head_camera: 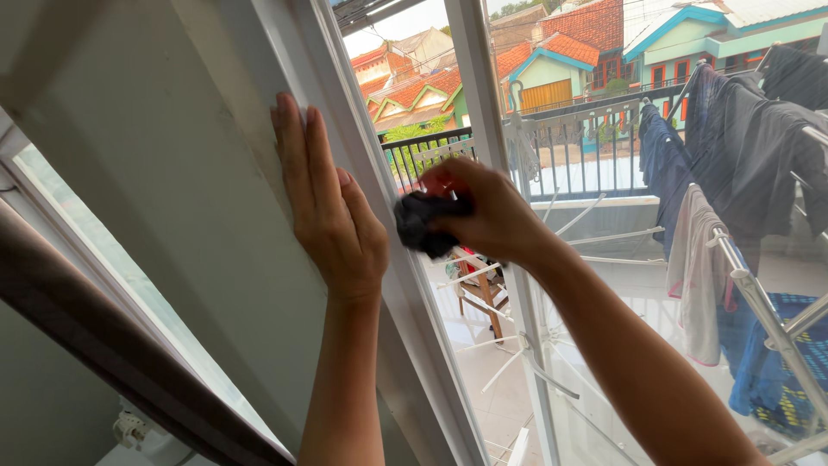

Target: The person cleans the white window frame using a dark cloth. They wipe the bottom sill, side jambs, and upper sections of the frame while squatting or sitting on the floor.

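Note:
My left hand (328,207) lies flat, fingers together, on the grey wall (164,173) beside the white window frame (379,224). My right hand (483,211) is closed around a crumpled dark cloth (423,223), which is pressed against the glass pane (431,112) close to the frame's inner edge. Both forearms reach up from the bottom of the view.
Through the glass I see a balcony with a dark railing (586,147), a white drying rack (759,293) hung with dark clothes, a wooden stool (483,293) and roofs beyond. A second window with a dark brown frame (112,345) is at the lower left.

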